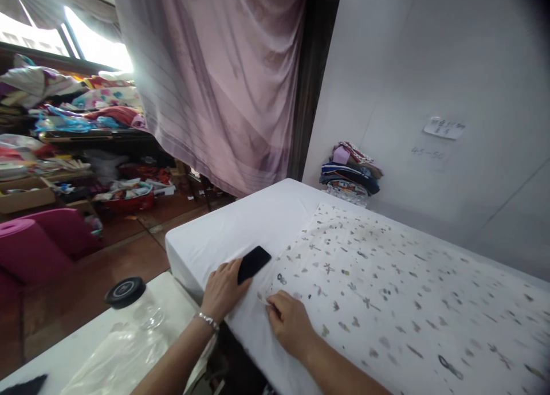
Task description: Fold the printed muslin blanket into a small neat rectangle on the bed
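Observation:
White fabric (365, 280) with a small print of plants and other motifs lies spread over the white-covered table (232, 223). At its near left corner, my right hand (292, 323) is closed in a pinch on the fabric's edge, and a small bit of it sticks out past the fingers. Just left of that, my left hand (223, 289) grips the near end of a flat black phone (255, 263), thumb on one side and fingers on the other. The phone lies on the white cover beside the fabric's edge.
A lower white surface (55, 349) at left holds a clear jar with a black lid (125, 292) and a clear plastic bag (116, 360). Folded clothes (350, 171) are stacked against the wall. A pink curtain (227, 85) hangs behind; a pink roll (26, 240) stands left.

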A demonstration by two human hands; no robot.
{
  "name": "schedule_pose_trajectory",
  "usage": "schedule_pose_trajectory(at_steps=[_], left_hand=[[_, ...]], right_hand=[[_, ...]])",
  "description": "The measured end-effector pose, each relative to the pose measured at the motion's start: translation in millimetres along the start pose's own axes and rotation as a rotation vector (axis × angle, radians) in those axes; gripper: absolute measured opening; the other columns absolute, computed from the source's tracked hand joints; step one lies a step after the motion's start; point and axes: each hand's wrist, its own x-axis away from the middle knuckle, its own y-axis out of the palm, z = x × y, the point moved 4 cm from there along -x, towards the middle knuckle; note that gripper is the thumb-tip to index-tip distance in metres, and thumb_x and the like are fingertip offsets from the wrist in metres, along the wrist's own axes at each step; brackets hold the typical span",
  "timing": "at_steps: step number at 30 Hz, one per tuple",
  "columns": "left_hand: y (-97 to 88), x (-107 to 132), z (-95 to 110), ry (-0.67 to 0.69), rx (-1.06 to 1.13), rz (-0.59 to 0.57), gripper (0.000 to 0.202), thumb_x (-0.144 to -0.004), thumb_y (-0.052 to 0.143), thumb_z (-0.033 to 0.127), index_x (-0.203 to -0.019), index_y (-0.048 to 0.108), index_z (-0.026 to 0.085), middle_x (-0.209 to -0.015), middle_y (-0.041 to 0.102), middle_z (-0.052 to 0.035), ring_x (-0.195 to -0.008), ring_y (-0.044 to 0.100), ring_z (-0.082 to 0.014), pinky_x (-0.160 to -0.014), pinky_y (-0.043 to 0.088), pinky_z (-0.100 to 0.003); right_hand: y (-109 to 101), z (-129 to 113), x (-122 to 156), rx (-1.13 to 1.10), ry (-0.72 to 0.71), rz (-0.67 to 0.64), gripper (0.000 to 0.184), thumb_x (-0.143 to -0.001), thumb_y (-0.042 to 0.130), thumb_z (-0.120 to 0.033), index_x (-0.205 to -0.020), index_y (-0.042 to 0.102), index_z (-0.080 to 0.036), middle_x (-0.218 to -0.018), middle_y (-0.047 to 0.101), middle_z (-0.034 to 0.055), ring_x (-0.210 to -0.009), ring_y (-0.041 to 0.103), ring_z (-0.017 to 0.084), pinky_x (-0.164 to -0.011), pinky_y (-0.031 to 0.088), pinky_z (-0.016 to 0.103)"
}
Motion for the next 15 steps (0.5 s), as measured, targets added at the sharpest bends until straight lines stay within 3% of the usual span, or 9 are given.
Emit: schedule_pose_trajectory(at_steps=[4,7,10,15], left_hand=[[-10.2,-26,-30,-0.074,-0.059,-0.008,0.046,-0.077,0.047,0.041,-0.117,0.048,0.017,-0.112,0.058,-0.0118,-0.108,0.047,-0.0293,-0.083,0.037,-0.04],[-18.9,-45,-34,-0.083,-0.098,0.03,0.043,-0.078,0.048,0.038,-0.114,0.05,0.016,-0.113,0.058,-0.0121,-0.108,0.048,-0.0304,-0.084,0.038,-0.04],[-16.2,-63,-12,-0.005,-0.019,0.017,0.039,-0.082,0.044,0.036,-0.115,0.051,0.017,-0.111,0.06,-0.0109,-0.104,0.052,-0.0272,-0.083,0.039,-0.036],[21.6,-95,53,0.109,0.156,-0.278,0.032,-0.085,0.041,0.03,-0.109,0.058,0.017,-0.101,0.065,-0.0105,-0.096,0.058,-0.0223,-0.081,0.042,-0.03]], right_hand=[[3,-3,2,0.109,-0.022,-0.051,0.011,-0.086,0.042,-0.021,-0.084,0.054,-0.022,-0.082,0.056,-0.0006,-0.074,0.054,0.013,-0.065,0.039,0.023],[6,-5,2,0.168,-0.027,-0.089,0.014,-0.087,0.04,-0.022,-0.083,0.053,-0.022,-0.082,0.055,-0.0002,-0.072,0.053,0.013,-0.062,0.038,0.024],[7,-6,3,0.224,-0.025,-0.121,0.013,-0.087,0.04,-0.023,-0.085,0.052,-0.022,-0.084,0.055,0.0002,-0.073,0.053,0.014,-0.06,0.038,0.025],[10,-10,2,0.299,-0.042,-0.215,0.012,-0.084,0.045,-0.029,-0.092,0.052,-0.023,-0.091,0.055,0.0017,-0.077,0.054,0.018,-0.059,0.038,0.027]])
